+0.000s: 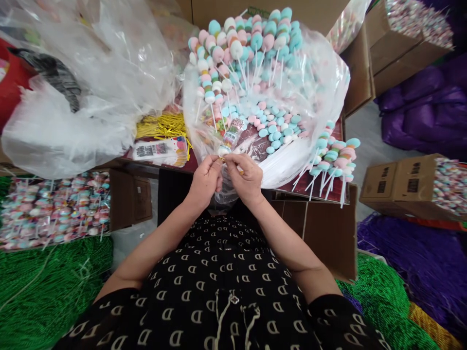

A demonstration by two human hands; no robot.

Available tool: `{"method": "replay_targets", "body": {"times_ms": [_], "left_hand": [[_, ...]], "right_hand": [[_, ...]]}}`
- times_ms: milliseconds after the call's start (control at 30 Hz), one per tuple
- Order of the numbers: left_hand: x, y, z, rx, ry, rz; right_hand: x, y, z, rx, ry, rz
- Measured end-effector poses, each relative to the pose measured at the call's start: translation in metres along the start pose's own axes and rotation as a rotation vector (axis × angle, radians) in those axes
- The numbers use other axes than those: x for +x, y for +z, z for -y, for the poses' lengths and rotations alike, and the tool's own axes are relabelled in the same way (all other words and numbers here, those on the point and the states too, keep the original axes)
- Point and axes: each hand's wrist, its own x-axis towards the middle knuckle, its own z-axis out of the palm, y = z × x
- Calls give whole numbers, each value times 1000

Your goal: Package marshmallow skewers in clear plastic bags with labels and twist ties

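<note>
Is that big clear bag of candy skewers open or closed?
Open: the clear plastic bag gapes wide, with candy skewers heaped inside.

Hands [206, 182] [244, 179] on a bagged candy skewer [231, 136]

Your left hand [206, 182] and right hand [246, 177] work close together, pinching the neck of a wrapped candy stick [230, 136], which rises in front of them. Your free room lies back toward your chest, between your forearms. Straight ahead, the big clear bag of candy sticks [321, 92] blocks your way. To your left, a crumpled plastic bag [91, 97] fills the space, with gold ties [162, 127] and printed cards [158, 151] in the narrow gap beside it. To your right, a pile of candy sticks [332, 160] and a cardboard flap [321, 233] stand in the way. Farther right, a strip of grey floor [379, 136] passes beside purple sacks [416, 112].
</note>
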Motion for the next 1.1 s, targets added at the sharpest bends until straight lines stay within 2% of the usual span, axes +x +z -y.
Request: {"method": "replay_targets", "body": {"times_ms": [133, 233, 367, 533, 700, 867, 933, 1000, 1100], "left_hand": [[0, 3, -8, -62, -87, -5], [0, 4, -13, -100, -129, 0], [0, 5, -15, -149, -161, -32], [0, 7, -8, -143, -104, -80], [-2, 2, 7, 58, 106, -111], [-1, -3, 17, 157, 238, -94], [1, -5, 18, 142, 254, -56], [4, -6, 17, 109, 266, -3], [8, -11, 14, 92, 296, 33]], "right_hand": [[5, -5, -12, -254, -307, 26], [9, -6, -20, -392, -447, 43], [13, -7, -27, -496, -488, 120], [16, 0, -26, -521, -465, 90], [18, 10, -13, -434, -305, 0], [19, 11, 13, -143, 58, -33], [19, 10, 24, 20, 241, -9], [20, 6, 32, 224, 416, 71], [25, -3, 38, 463, 554, 160]]}}
